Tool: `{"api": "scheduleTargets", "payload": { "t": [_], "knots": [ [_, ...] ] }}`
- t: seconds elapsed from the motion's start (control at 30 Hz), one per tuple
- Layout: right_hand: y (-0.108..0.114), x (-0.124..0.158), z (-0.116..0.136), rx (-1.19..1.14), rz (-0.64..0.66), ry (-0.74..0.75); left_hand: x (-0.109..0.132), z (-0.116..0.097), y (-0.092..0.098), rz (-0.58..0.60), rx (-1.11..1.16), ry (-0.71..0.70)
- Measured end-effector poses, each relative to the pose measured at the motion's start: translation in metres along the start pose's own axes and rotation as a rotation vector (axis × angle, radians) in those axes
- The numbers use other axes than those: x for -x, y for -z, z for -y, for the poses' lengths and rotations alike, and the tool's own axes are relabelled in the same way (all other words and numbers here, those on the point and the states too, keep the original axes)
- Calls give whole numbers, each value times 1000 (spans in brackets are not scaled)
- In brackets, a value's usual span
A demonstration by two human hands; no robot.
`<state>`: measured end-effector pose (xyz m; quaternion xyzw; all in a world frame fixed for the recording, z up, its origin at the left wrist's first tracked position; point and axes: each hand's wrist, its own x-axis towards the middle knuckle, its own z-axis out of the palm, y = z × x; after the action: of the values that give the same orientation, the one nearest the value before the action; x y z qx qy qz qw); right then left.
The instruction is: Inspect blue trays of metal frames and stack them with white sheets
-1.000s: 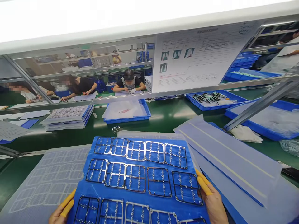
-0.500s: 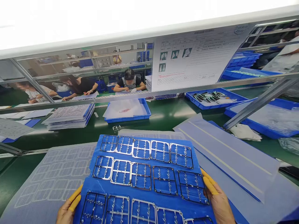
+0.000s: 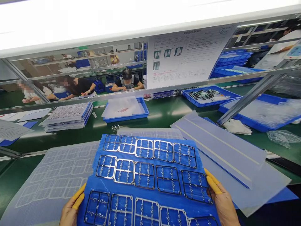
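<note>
Left hand (image 3: 70, 209) and right hand (image 3: 222, 199), in yellow finger covers (image 3: 78, 201), pinch a ribbed blue sheet (image 3: 169, 200) bearing glossy rectangular frames (image 3: 144, 175).

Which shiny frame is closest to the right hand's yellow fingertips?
The right-end frame in the second row from the top on the blue board: its edge is beside those fingertips; others sit farther off.

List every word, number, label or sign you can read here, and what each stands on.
Nothing is legible.
Hanging sheet: printed lines, too small and blurred.
Shiny frames on the blue board: script-like shapes, unreadable.
Left-edge paper: lines too faint.
Paper stack, top sheet: marks too small.
Right-edge sign: too blurred.
</note>
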<state>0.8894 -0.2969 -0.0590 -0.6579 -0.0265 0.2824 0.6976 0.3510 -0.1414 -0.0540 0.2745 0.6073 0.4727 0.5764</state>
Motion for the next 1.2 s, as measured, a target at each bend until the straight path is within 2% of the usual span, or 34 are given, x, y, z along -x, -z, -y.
{"api": "scheduleTargets", "payload": {
  "t": [0.33, 0.53, 0.87, 1.2],
  "knots": [
    [-2, 16, 9, -12, 4, -13, 12, -7, -15, -30, -53, -36],
    [-2, 11, 8, -20, 3, -35, 11, -1, -13, -29, -46, -43],
    [-6, 5, 13, 39, 31, -15, 15, -4, -23, 10, -18, -21],
    [-16, 15, 32, 21, -27, -104, 17, -5, -34, 58, -12, -3]
  ]
}}
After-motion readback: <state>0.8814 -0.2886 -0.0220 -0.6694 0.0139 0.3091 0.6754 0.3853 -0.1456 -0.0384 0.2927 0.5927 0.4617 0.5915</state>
